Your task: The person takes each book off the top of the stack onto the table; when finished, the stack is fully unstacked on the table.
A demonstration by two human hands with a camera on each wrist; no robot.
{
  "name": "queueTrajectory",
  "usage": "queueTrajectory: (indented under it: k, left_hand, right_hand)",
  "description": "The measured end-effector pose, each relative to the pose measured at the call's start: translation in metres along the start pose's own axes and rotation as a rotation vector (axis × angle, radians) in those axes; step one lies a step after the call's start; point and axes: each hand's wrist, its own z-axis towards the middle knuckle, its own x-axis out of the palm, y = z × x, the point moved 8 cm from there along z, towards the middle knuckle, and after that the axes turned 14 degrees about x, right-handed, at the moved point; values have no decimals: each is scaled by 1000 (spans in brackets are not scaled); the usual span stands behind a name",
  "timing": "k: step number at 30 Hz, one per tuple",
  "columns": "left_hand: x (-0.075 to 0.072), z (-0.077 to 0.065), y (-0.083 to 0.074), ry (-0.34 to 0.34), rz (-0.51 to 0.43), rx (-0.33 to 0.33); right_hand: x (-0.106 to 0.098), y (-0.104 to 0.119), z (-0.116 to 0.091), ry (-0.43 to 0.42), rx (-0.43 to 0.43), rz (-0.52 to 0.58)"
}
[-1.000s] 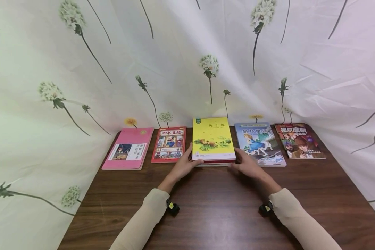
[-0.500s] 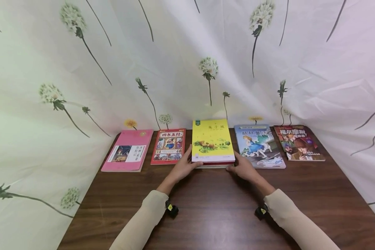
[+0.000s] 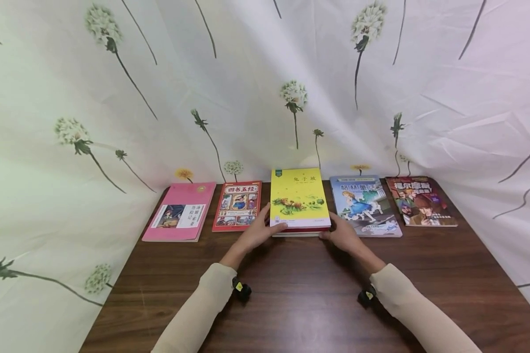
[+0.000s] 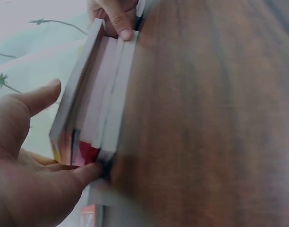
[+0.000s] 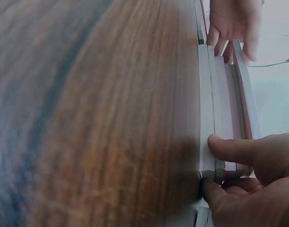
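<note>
Head view bright, evenly lit, fairly sharp. Cloth [image 3: 247, 98] took a green cast left of the book stack [image 3: 298, 201], pinkish to its right; a pale streak ran down behind the stack. Soft glare lay on the bench [image 3: 306, 309] in front of it, faint shadow under the right hand [image 3: 345, 235] beside it. Wrist views came out dimmer, hazier; bench grain near the stack blurred.

The bare left hand [image 3: 253, 235] and right hand [image 3: 346, 237] block both sides of the yellow-topped rectangular book stack [image 3: 299, 198]; white dandelion-print cloth [image 3: 243, 83] bars the rear; brown wood-grain table [image 3: 293, 294] gives room in front.
</note>
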Motion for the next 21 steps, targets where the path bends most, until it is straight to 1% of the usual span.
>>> queueTrajectory:
  k: [5, 7, 9, 14, 16, 21]
  left_hand:
    - [-12, 9, -4, -81, 89, -40]
    - [-16, 14, -5, -103, 90, -56]
    - [-17, 18, -5, -104, 95, -68]
    - [-14, 27, -1, -71, 63, -96]
    - [-13, 27, 3, -74, 37, -118]
    - [-12, 26, 8, -107, -34, -171]
  right_hand:
    - [-1, 1, 0, 0, 1, 6]
    - [-1, 2, 0, 5, -3, 11]
    - [-1, 3, -1, 8, -11, 11]
    - [-1, 4, -2, 3, -14, 12]
    - [-1, 4, -2, -3, -16, 8]
    - [-1, 3, -1, -11, -30, -12]
